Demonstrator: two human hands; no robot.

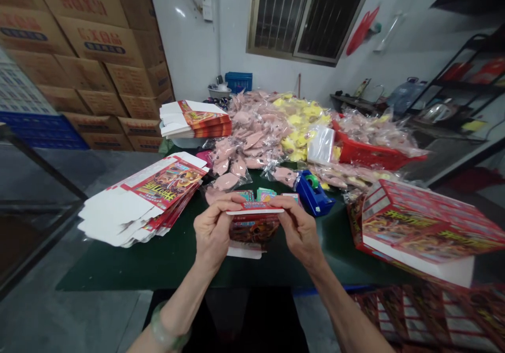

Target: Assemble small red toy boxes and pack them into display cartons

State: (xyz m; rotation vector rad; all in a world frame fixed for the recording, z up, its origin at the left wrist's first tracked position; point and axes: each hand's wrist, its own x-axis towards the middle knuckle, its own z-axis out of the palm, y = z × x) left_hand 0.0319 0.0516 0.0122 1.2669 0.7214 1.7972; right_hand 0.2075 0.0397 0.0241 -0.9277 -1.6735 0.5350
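Observation:
Between my hands a red printed cardboard box (254, 229) is held over the green table, close to its front edge. My left hand (215, 229) pinches the left end of the box's upper flap. At the flap's other end, my right hand (298, 229) grips with thumb and fingers. A white flap hangs at the box's lower side. Just behind the box lie small colourful cards (265, 194). The blue tape dispenser (314, 192), with a green roll, stands beyond my right hand. Whether anything is inside the box is hidden.
Flat printed cartons (145, 198) are stacked at left, with more (195, 119) behind. Bagged pink and yellow pieces (256, 129) heap at the back, beside a red basket (366, 150). Finished-looking red boxes (426, 221) stand at right; several more (430, 316) lie below the table edge.

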